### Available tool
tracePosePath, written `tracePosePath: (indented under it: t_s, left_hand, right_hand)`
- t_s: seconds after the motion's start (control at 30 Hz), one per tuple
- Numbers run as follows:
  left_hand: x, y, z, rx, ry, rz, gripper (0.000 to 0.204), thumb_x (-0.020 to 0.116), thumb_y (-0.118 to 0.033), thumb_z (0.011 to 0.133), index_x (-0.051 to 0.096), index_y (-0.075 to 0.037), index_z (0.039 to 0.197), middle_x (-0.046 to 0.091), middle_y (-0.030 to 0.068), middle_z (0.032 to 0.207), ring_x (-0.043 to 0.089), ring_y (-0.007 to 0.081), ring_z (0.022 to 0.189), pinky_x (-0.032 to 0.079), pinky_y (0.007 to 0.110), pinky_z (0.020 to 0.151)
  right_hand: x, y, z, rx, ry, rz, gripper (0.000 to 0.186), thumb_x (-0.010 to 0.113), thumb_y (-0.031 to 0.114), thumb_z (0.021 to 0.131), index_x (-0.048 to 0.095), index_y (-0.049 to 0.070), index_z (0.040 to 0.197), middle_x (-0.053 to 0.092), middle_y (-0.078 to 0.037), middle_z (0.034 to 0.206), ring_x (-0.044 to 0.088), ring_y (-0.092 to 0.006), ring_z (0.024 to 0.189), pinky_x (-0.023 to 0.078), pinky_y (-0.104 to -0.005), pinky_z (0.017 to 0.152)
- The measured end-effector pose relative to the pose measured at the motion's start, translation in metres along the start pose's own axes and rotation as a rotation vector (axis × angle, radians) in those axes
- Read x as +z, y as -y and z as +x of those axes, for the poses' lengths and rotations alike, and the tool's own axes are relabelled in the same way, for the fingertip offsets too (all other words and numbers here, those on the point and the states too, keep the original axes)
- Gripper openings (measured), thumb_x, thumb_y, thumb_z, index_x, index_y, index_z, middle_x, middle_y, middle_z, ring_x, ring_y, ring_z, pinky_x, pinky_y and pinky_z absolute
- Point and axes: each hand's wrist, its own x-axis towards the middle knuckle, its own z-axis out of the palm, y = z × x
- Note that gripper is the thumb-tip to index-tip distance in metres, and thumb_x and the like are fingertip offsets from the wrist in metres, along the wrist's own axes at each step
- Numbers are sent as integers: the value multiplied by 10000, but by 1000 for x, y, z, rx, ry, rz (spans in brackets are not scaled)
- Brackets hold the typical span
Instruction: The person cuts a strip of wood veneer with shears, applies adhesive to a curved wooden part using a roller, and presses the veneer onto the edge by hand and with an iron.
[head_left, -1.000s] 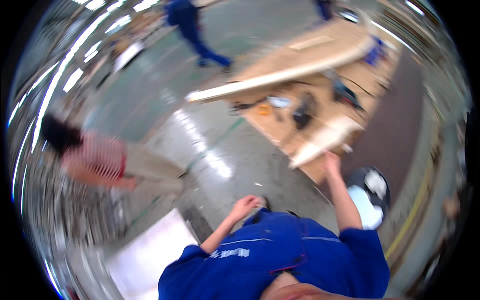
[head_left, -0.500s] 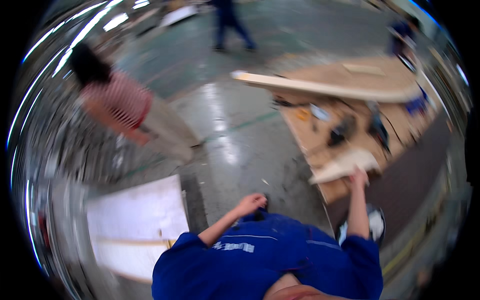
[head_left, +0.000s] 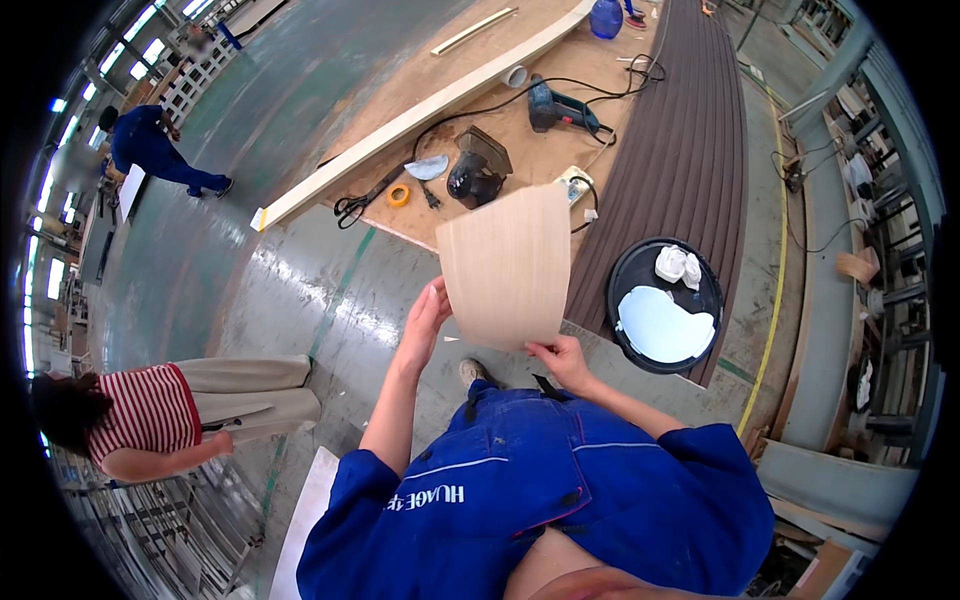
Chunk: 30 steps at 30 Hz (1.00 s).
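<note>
Sheet of pale, thin wood (head_left: 505,270), centre of frame, now faces my camera; half a second ago it was over the bench's (head_left: 570,50) near corner, under my right hand (head_left: 560,358) alone. Right fingers pinch its lower edge; left hand (head_left: 428,308) meets its left edge, grip unclear. Handling now seems two-handed.

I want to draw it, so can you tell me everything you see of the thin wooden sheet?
The thin wooden sheet is pale tan, with fine grain running up and down. It looks four-sided, and its top edge slants up toward the right. It is held up in front of the person, its upper part hiding some of the tan workboard beyond. The right hand pinches its bottom edge near the right corner; the left hand is at its left edge.
</note>
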Motion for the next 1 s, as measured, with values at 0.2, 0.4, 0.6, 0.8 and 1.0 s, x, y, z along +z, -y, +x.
tracePosePath:
  t_s: [0.2, 0.4, 0.6, 0.8, 1.0]
  left_hand:
    - [3, -9, -22, 146, -49, -117, 436, 411, -347, 1043, 507, 7, 1278, 631, 82, 1175, 593, 134, 1055, 450, 305, 935]
    - [-25, -15, -61, 158, -429, 195, 272, 644, -84, 926, 620, -5, 1184, 682, 35, 1029, 608, 80, 921, 468, 230, 834]
    - [-126, -37, -112, 120, -519, 402, 290, 624, -104, 936, 645, -30, 1215, 683, 20, 1042, 600, 85, 924, 465, 235, 843]
    - [-217, -95, -153, 83, -392, 810, 277, 587, -95, 927, 662, -86, 1193, 662, 91, 900, 606, 165, 835, 472, 292, 797]
    - [-309, -136, -153, 87, -225, 971, 282, 580, -78, 915, 683, -132, 1173, 597, 82, 833, 568, 202, 793, 464, 327, 751]
  right_hand:
    - [18, -7, -4, 93, 77, -24, 180, 668, 127, 896, 709, -19, 992, 717, -61, 813, 646, -87, 760, 516, -258, 694]
    - [51, -7, 13, -41, 425, -264, 357, 685, 225, 885, 635, 6, 1162, 686, -114, 1032, 645, -167, 948, 498, -310, 825]
    - [88, 2, 47, -59, 410, -169, 498, 614, 219, 926, 450, 20, 1353, 548, -118, 1311, 551, -230, 1184, 445, -349, 968]
    - [166, 33, 119, -184, 274, -247, 334, 530, 122, 968, 514, 7, 1281, 574, -113, 1268, 555, -188, 1167, 458, -315, 945]
    - [283, 52, 136, -75, 484, -269, 354, 584, 143, 948, 532, 4, 1268, 592, -119, 1256, 573, -198, 1143, 460, -317, 956]
